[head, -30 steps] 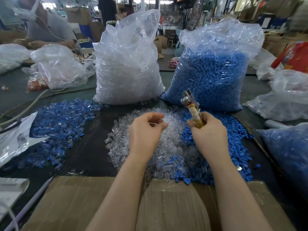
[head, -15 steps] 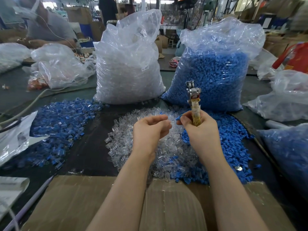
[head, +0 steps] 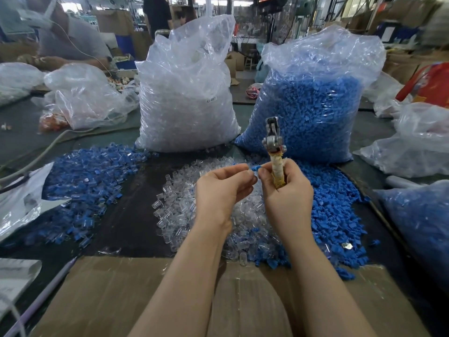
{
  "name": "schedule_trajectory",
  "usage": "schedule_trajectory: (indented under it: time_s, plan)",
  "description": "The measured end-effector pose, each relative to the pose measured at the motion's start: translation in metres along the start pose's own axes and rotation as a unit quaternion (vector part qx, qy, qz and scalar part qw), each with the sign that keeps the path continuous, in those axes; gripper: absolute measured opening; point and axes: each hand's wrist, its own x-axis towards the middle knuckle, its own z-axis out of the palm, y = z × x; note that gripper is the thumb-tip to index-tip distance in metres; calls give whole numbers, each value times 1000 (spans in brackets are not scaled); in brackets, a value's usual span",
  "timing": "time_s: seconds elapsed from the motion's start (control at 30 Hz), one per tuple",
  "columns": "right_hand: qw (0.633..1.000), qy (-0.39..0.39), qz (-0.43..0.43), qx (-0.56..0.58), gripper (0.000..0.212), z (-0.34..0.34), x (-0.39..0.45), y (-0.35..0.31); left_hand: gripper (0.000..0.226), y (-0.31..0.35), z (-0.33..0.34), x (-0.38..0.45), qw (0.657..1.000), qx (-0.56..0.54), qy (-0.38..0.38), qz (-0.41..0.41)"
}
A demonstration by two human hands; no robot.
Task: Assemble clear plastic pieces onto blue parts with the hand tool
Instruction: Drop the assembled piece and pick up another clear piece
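From the head view, both hands are raised together above the middle of the surface [head: 126, 215], over the loose heap of clear plastic pieces [head: 179, 190]. The right hand [head: 286, 198] is clenched round the taped handle of the hand tool [head: 274, 152], which stands nearly upright, its metal head pointing up and away toward the far bag of blue parts [head: 313, 110]. The same hand's thumb and forefinger also pinch a small blue part [head: 255, 168] at their tips, just left of the tool's handle.

The left hand [head: 223, 188] has its fingers curled inward and its fingertips meet the blue part from the left. It probably pinches a clear piece there, but that piece is too small and see-through to make out for certain.

The relation that counts: the blue part lies between the two sets of fingertips, its long axis roughly left to right, so the mating push would likely run sideways along that line. The tool's head sits well above the part, so it would have to tip down toward the left before it can bear on the joint.

A pile of blue parts [head: 335, 207] lies to the right, and a mixed blue pile [head: 82, 181] to the left.
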Motion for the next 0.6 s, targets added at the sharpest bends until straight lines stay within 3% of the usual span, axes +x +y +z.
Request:
schedule_trajectory:
  time_s: [0.6]
  plan:
    - [998,-36,52,-16,11,2,4,-2,14,-4,3,-1,986,107,28,121]
